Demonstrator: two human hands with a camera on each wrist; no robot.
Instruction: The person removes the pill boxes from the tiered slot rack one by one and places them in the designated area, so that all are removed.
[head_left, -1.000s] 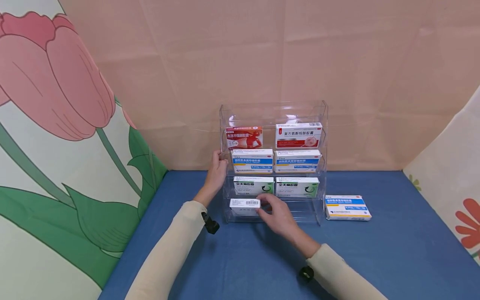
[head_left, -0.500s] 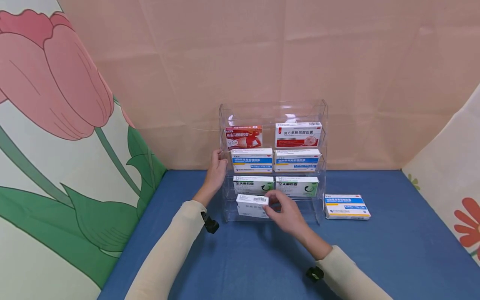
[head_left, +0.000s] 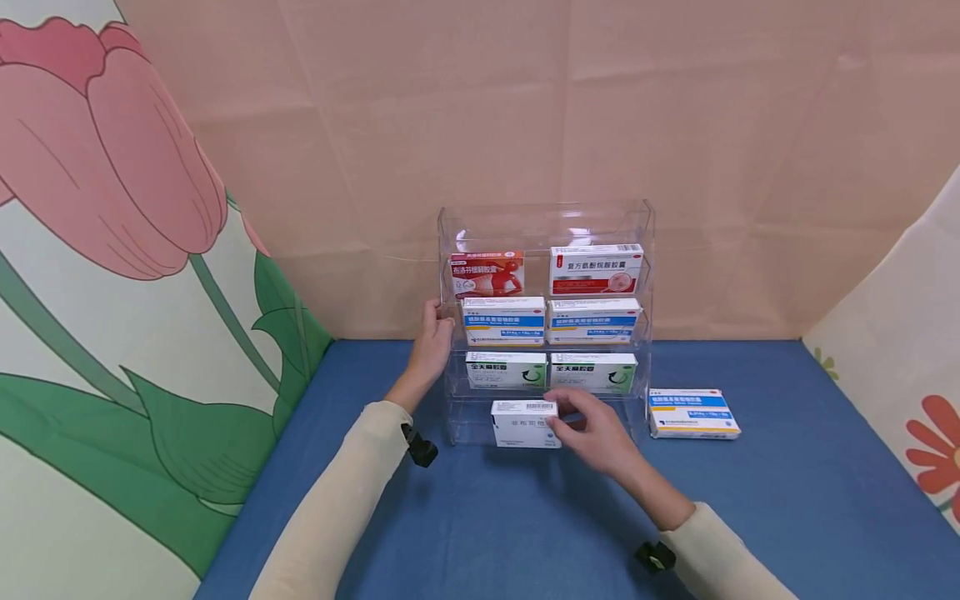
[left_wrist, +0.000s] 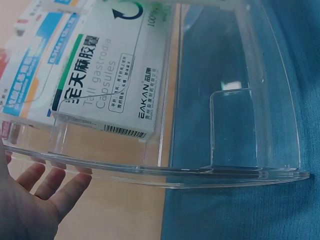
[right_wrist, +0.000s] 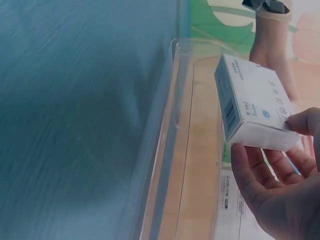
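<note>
In the head view, my right hand [head_left: 596, 429] pinches a small white medicine box [head_left: 525, 423] by its right end, before the bottom tier of a clear acrylic display rack [head_left: 547, 218]. The right wrist view shows the thumb on the printed face of this medicine box [right_wrist: 257, 95] and fingers beneath it. My left hand [head_left: 429, 354] touches the rack's left side panel. In the left wrist view, that hand's spread fingers [left_wrist: 70, 192] lie along the panel's outside; its thumb is hidden.
Upper tiers hold a red box [head_left: 487, 275], a white-and-red box [head_left: 596, 271], two blue-and-white boxes [head_left: 504, 323] and two white-and-green boxes [head_left: 507, 372]. Another blue-and-white box [head_left: 694, 414] lies on the blue table [head_left: 465, 525], right of the rack. A pink backdrop [head_left: 675, 125] stands behind.
My right hand has drawn the white box out of the bottom tier's left part, rightward and toward me; more of its front face shows. The left hand stays on the rack's side.
</note>
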